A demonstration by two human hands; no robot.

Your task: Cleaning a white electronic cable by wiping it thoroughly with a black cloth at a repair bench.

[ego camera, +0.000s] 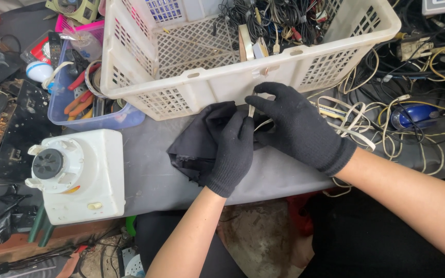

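Both gloved hands meet mid-surface, just near the white basket (243,77). Left hand (233,154) presses a black cloth (197,141) around a thin pale cable (252,109); right hand (297,126) pinches that cable. I'd say keep it taut and wipe slowly.
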